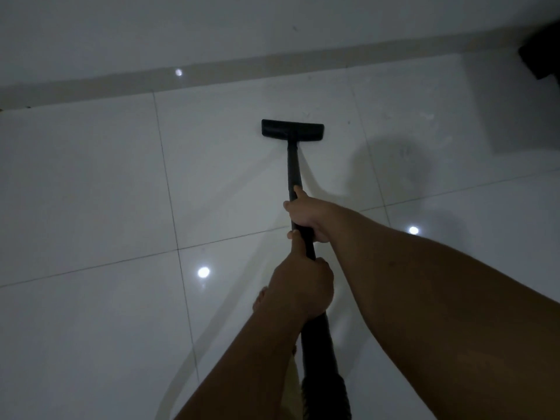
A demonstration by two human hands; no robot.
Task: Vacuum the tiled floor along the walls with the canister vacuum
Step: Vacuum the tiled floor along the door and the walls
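Note:
A black vacuum wand runs from my hands down to a flat black floor nozzle, which lies on the glossy white tiled floor a short way from the wall. My right hand grips the wand higher up, thumb pointing along the tube. Just below it, my left hand grips the wand's thicker lower end, where the ribbed hose begins. The canister itself is out of view.
A beige skirting strip runs along the white wall at the top. A dark object sits in the top right corner. My bare foot shows under my left hand. Ceiling lights reflect as bright spots on the tiles.

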